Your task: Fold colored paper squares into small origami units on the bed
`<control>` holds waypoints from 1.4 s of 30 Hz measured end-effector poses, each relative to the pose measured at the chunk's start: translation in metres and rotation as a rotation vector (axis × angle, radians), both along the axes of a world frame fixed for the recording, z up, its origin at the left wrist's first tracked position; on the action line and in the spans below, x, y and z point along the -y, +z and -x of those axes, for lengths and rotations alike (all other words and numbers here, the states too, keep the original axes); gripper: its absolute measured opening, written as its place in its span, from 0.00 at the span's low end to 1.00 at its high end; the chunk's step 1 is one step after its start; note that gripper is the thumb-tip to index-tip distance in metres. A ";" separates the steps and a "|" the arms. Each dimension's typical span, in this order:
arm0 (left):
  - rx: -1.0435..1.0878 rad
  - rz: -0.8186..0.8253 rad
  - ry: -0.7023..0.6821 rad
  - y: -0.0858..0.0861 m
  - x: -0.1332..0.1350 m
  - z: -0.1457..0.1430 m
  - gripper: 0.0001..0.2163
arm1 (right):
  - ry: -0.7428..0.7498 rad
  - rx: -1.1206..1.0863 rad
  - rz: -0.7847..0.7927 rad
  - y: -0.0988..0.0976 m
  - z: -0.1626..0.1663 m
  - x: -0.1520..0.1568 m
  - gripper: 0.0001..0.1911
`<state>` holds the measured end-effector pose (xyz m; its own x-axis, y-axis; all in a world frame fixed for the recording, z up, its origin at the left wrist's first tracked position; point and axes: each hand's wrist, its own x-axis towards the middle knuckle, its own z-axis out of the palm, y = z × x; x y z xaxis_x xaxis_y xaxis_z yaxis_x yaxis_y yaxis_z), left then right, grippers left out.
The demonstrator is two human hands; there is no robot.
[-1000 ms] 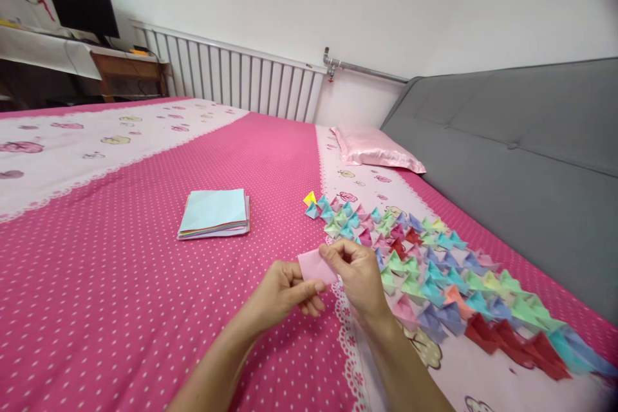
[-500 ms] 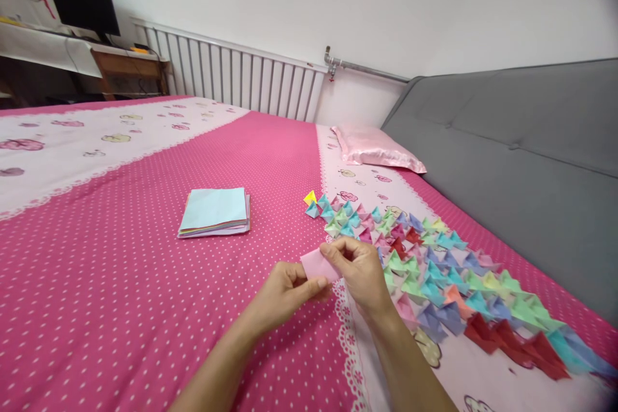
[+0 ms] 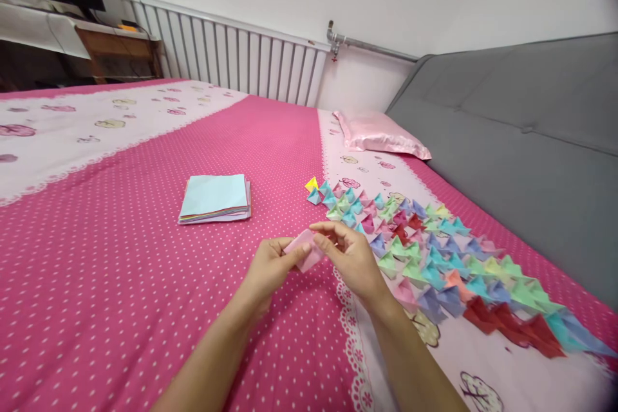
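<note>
Pink paper piece [image 3: 303, 255]: held above bedspread [image 3: 120, 283], pinched between left hand [image 3: 270, 267] and right hand [image 3: 352, 257], fingers closed on edges. Likely light, thin, creases easily; grip at folded edges. Folded paper shapes [image 3: 434, 264] nearby right; paper stack [image 3: 215, 198] well apart.

Bed [image 3: 120, 283] under pink white-dotted spread, with pale printed bands. Stack of paper squares [image 3: 215, 198] lies flat mid-bed, light blue sheet on top. Right of stack — folded paper pieces [image 3: 434, 264], many colours, packed in broad strip running toward near right corner; yellow piece [image 3: 311, 184] closest to stack. Beyond and right of stack — satin pink pillow [image 3: 381, 135].
</note>
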<state>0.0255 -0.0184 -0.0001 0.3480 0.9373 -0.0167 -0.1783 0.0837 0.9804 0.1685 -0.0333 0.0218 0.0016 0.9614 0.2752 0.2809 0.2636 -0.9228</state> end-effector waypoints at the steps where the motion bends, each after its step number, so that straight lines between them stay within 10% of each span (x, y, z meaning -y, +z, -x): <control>1: 0.024 0.016 0.034 0.000 0.000 0.001 0.13 | 0.015 -0.025 0.025 -0.001 0.000 0.000 0.13; 42: 0.157 0.215 0.112 -0.001 -0.005 0.009 0.08 | 0.263 0.271 -0.095 0.009 -0.010 0.005 0.13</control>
